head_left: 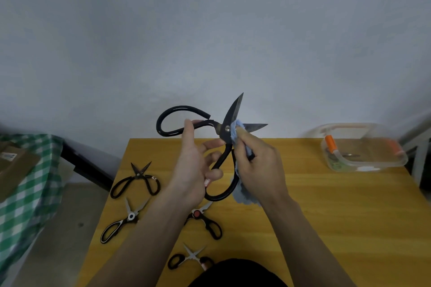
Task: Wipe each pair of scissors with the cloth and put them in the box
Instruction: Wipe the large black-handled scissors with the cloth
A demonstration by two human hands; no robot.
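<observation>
A plain pale grey-blue wall (210,30) fills the far half of the view, evenly and softly lit. Against it stands a yellow wood-grain table (326,216), reaching from the wall to the near edge. To the left lies a grey floor (65,228), and at the far left a green-and-white checked cloth (30,193) drapes over a piece of furniture with a brown cardboard piece (14,170) on top, a dark bar (86,168) running beside it.
</observation>
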